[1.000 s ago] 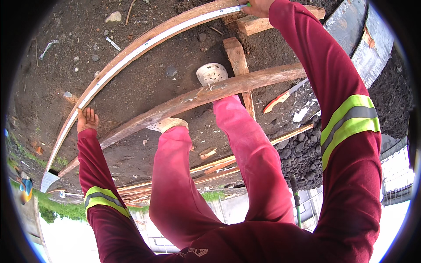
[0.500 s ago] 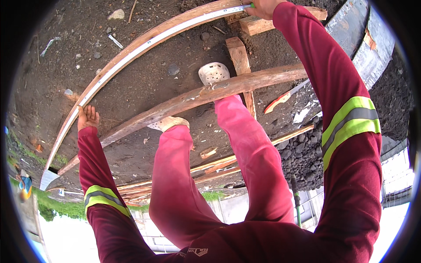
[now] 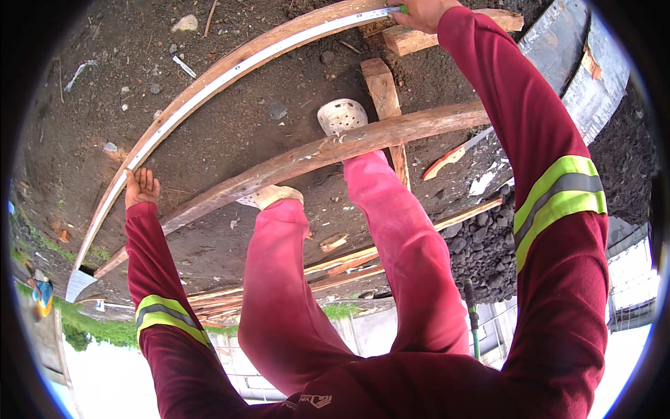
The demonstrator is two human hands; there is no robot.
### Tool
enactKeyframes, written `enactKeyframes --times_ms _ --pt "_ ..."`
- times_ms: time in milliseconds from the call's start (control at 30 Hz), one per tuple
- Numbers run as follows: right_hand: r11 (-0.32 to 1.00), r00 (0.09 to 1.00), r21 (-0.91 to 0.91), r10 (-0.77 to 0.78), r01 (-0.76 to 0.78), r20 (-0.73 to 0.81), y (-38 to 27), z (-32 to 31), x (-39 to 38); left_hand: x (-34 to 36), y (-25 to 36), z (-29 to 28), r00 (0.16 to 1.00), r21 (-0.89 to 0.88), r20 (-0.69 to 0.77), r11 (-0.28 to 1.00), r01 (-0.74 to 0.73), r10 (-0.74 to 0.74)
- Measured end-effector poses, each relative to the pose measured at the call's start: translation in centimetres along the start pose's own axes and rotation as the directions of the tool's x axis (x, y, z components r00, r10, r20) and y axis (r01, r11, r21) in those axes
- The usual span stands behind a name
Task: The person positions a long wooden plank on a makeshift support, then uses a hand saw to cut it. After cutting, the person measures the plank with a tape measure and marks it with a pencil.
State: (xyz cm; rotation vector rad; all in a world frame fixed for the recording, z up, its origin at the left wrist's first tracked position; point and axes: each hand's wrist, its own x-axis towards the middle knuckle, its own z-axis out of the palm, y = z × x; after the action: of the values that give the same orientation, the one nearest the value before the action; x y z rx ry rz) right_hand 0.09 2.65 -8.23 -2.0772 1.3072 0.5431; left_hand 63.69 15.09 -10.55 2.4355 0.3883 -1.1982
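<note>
A long wooden plank (image 3: 213, 75) curves across the far side through the fisheye, with a white measuring tape (image 3: 188, 102) stretched along it. At far left, my left hand (image 3: 143, 187) rests its thumb on the tape's near edge, fingers loosely spread and palm showing. My right hand (image 3: 427, 14), at the top, is closed on a small green pen-like tool (image 3: 403, 9) beside the tape's right end; its exact kind is hard to make out. A second, rougher beam (image 3: 314, 153) lies nearer, across my feet.
Short timber blocks (image 3: 382, 91) lie under the beams. A handsaw (image 3: 447, 160) with an orange and cream handle is on the dirt to the right. Beyond it are metal sheets (image 3: 558, 49) and a gravel heap (image 3: 481, 255). Loose boards (image 3: 342, 269) lie behind my legs.
Almost nothing differs; the view has shifted very slightly. Both hands keep their places along the tape.
</note>
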Motion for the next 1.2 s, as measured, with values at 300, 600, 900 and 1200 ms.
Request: enactKeyframes --times_ms 300,600,900,1200 --pt "1.0 1.0 -0.018 -0.008 0.008 0.008 0.16 0.25 0.04 0.08 -0.04 -0.04 1.0 0.018 -0.001 1.0 -0.01 0.01" --pt "1.0 1.0 -0.023 0.009 -0.009 0.005 0.08 0.36 0.13 0.27 -0.07 -0.23 1.0 0.03 0.005 0.999 -0.018 0.018" --pt "0.999 0.999 -0.038 -0.033 0.032 -0.028 0.07 0.4 0.2 0.19 -0.13 -0.16 1.0 0.023 0.006 1.0 -0.016 0.016" --pt "0.999 1.0 -0.044 -0.018 0.017 -0.019 0.11 0.47 0.21 -0.46 -0.17 0.1 1.0 0.014 0.016 1.0 -0.015 0.015"
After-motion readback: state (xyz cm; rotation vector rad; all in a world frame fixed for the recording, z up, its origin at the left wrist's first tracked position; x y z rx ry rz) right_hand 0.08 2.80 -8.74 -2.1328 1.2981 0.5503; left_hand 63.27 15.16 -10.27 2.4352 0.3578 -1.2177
